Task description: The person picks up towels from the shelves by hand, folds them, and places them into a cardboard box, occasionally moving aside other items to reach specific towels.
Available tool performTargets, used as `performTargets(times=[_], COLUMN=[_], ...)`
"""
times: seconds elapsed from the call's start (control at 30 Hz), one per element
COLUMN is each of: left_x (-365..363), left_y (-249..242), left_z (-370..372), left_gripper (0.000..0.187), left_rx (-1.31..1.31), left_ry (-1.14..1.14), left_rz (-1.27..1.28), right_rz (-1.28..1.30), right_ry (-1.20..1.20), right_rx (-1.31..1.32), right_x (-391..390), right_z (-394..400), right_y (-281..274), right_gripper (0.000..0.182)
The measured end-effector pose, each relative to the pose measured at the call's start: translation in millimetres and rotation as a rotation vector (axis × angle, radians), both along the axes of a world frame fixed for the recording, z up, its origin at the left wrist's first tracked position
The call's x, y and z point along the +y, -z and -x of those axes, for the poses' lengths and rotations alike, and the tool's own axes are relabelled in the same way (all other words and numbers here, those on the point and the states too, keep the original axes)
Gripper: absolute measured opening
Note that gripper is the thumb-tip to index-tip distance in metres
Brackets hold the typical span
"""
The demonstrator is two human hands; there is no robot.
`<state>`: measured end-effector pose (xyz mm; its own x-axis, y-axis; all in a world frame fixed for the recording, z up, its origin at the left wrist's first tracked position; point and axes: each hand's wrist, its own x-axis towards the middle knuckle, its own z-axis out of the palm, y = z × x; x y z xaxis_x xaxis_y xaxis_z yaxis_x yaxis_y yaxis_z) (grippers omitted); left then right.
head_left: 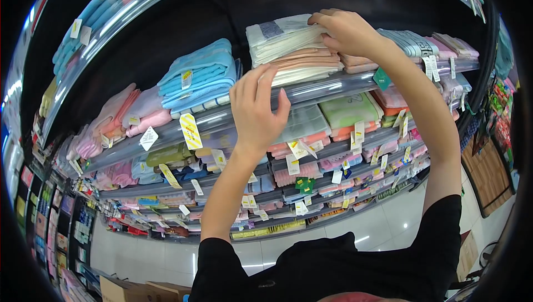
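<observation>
A stack of folded white and peach towels (297, 52) sits on the upper shelf, its top towel marked with a grey-purple patch. My right hand (350, 30) reaches over the stack's right end, fingers curled on the corner of the top white towels and thumb lower at their side. In front of the stack's left side is my left hand (258, 105), thumb spread from its fingers and nothing visible in it. Its fingertips are close to the stack's front edge; whether they touch cannot be told.
Blue towels (200, 74) are stacked to the left, and patterned grey-blue towels (408, 42) lie to the right. A clear shelf lip (327, 87) with hanging price tags runs along the front. Lower shelves hold more towels. Cardboard boxes (139, 290) stand on the tiled floor.
</observation>
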<state>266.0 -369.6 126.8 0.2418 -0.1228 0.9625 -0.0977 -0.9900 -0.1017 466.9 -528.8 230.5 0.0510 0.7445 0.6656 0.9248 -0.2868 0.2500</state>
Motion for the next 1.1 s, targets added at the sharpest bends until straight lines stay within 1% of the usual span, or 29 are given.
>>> performTargets(times=[0.03,0.1,0.13,0.2,0.33,0.4,0.43,0.53,0.6,0.73,0.8,0.83,0.87,0.93,1.0,1.07,1.1], left_x=[-1,-3,-4,-2,1,3,4,4,3,1,1,0,0,-1,-3,-6,-8], left_y=[2,7,9,14,22,26,27,31,33,38,40,41,42,45,47,49,51], left_z=[4,12,15,19,24,27,27,29,31,34,35,36,37,37,37,37,36], left_gripper=[0.043,0.042,0.041,0.041,0.040,0.040,0.039,0.038,0.037,0.036,0.036,0.036,0.037,0.037,0.038,0.036,0.036], left_rx=[-0.019,-0.010,0.001,0.004,0.021,0.030,0.034,0.047,0.056,0.080,0.082,0.086,0.089,0.096,0.101,0.185,0.186], left_ry=[0.026,0.025,0.030,0.029,0.026,0.022,0.014,0.008,0.009,0.036,0.045,0.056,0.067,0.115,0.160,0.314,0.316], left_rz=[-0.032,-0.027,-0.028,-0.026,-0.020,-0.017,-0.016,-0.013,-0.012,0.005,0.010,0.016,0.022,0.054,0.084,0.236,0.237], right_rz=[0.004,0.090,0.095,0.160,0.172,0.201,0.203,0.134,0.090,0.111,0.052,-0.029,-0.027,-0.172,-0.198,-0.369,-0.368], right_ry=[-0.005,-0.107,-0.114,-0.096,-0.124,-0.031,-0.032,0.017,-0.017,0.051,0.056,0.005,0.008,-0.013,0.011,-0.088,-0.085], right_rx=[-0.003,0.052,0.054,0.071,0.130,0.132,0.134,0.107,-0.043,0.051,0.067,0.026,0.026,0.097,0.103,-0.042,-0.042], right_x=[0,-1,0,2,5,10,11,13,19,19,20,20,20,19,20,21,21], right_z=[-1,-2,-1,0,2,3,7,10,-3,0,-3,-3,-4,-2,2,4,4], right_y=[-1,-2,-3,-7,-8,-11,-11,-6,2,-9,-14,-15,-15,-18,-20,-20,-20], right_gripper=[0.042,0.047,0.047,0.056,0.056,0.054,0.054,0.051,0.044,0.038,0.037,0.035,0.035,0.034,0.032,0.032,0.032])
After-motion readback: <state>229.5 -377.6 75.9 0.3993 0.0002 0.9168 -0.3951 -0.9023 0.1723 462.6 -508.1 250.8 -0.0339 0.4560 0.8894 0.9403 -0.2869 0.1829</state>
